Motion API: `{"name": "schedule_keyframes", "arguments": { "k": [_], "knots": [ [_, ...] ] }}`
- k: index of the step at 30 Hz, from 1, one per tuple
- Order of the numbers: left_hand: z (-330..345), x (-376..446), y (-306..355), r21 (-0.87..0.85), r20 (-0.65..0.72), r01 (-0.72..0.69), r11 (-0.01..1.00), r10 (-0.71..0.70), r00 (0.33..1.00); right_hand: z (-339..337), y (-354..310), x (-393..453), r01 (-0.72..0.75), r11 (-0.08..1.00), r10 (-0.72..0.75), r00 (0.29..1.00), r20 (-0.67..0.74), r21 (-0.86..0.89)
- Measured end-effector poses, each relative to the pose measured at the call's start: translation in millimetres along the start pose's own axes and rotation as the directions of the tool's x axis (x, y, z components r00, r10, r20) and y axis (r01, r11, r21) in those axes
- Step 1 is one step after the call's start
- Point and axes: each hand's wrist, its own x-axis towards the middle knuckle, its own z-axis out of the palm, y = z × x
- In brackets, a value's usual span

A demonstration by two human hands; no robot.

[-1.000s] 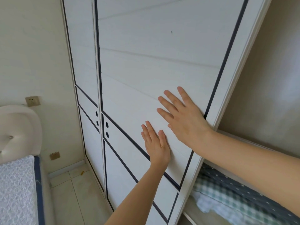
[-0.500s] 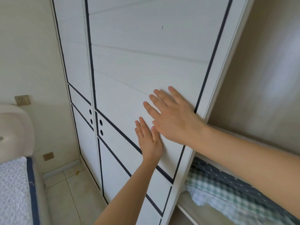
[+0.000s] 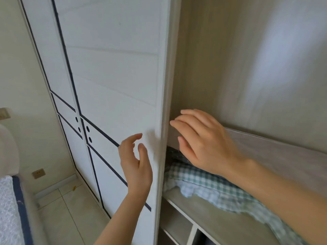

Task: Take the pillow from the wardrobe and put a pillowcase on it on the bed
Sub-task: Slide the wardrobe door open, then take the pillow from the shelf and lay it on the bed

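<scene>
The white sliding wardrobe door (image 3: 115,82) with dark trim lines stands pushed to the left, and the wardrobe's inside is exposed on the right. On a shelf (image 3: 203,214) inside lies folded green-and-white checked bedding (image 3: 200,179) with a dark dotted fabric (image 3: 174,154) on top; I cannot tell which is the pillow. My left hand (image 3: 136,165) hovers just off the door face, fingers apart, holding nothing. My right hand (image 3: 200,140) is past the door's edge, in front of the upper shelf board (image 3: 276,151), fingers spread and empty.
The bed's mattress (image 3: 7,209) with a dark blue edge and its padded headboard (image 3: 8,151) sit at the lower left. Tiled floor (image 3: 67,206) runs between bed and wardrobe. Two wall sockets (image 3: 38,173) are on the left wall. Lower cubbies (image 3: 177,228) sit under the shelf.
The sliding door has moved further left, widening the opening. Both hands have come off the door face; the right hand is now beyond the door's edge.
</scene>
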Motion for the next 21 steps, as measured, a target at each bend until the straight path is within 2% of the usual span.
{"name": "schedule_keyframes", "arguments": {
  "k": [4,7,11,13,15,18,19,20,21],
  "knots": [
    [22,-49,13,-0.006,0.039,-0.124,0.992,0.125,0.991,-8,31,-51,-0.082,0.996,0.084,0.994,0.07,-0.022],
    [50,-81,16,-0.035,0.152,-0.067,0.997,0.072,0.986,-11,57,-87,-0.151,0.987,0.157,0.98,0.122,-0.06],
    [89,-116,15,-0.022,0.291,0.138,0.99,-0.126,0.948,-13,87,-128,-0.228,0.967,0.248,0.945,0.212,-0.116],
    [109,-127,12,0.016,0.357,0.275,0.961,-0.263,0.896,-13,100,-146,-0.271,0.953,0.298,0.922,0.248,-0.136],
    [131,-133,10,0.063,0.407,0.43,0.901,-0.416,0.813,-10,114,-158,-0.311,0.937,0.345,0.895,0.283,-0.162],
    [163,-131,7,0.181,0.425,0.61,0.771,-0.621,0.658,-1,137,-172,-0.361,0.913,0.406,0.854,0.324,-0.191],
    [173,-128,6,0.207,0.413,0.644,0.737,-0.662,0.625,4,146,-175,-0.375,0.906,0.423,0.839,0.344,-0.199],
    [182,-124,4,0.222,0.383,0.659,0.719,-0.686,0.619,9,155,-178,-0.385,0.899,0.437,0.821,0.367,-0.207],
    [190,-120,1,0.234,0.341,0.647,0.726,-0.685,0.644,15,164,-180,-0.394,0.893,0.449,0.803,0.391,-0.217]
  ]
}}
